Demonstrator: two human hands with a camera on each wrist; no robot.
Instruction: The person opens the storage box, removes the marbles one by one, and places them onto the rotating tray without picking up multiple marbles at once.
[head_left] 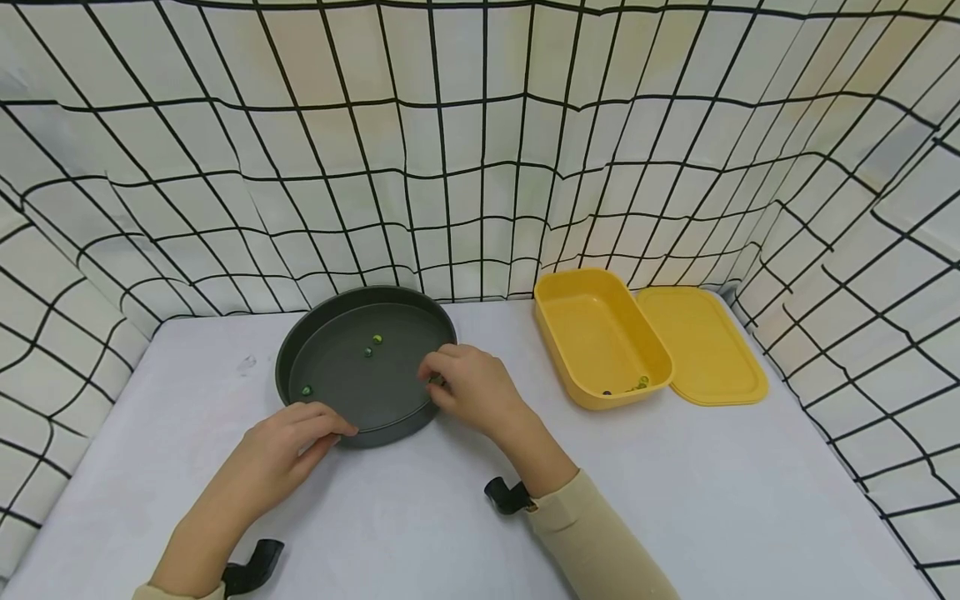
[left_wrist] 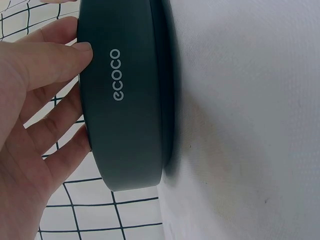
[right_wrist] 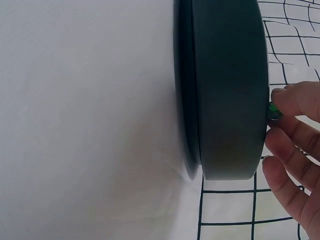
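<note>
Two hands at frame centre: left hand (head_left: 288, 442) steadies the dark pan (head_left: 345, 433) with relaxed fingers; right hand (head_left: 468, 387) pinches a green bead (right_wrist: 273, 108) at the rim. Lift it clear, keeping the pinch firm.

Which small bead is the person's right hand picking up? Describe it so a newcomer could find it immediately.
Start at the round dark grey tray on the pale table, left of the yellow rectangular box. At its right rim the right hand pinches a small green bead. Unlike the three loose green beads on the tray floor, it sits between fingertips.
</note>
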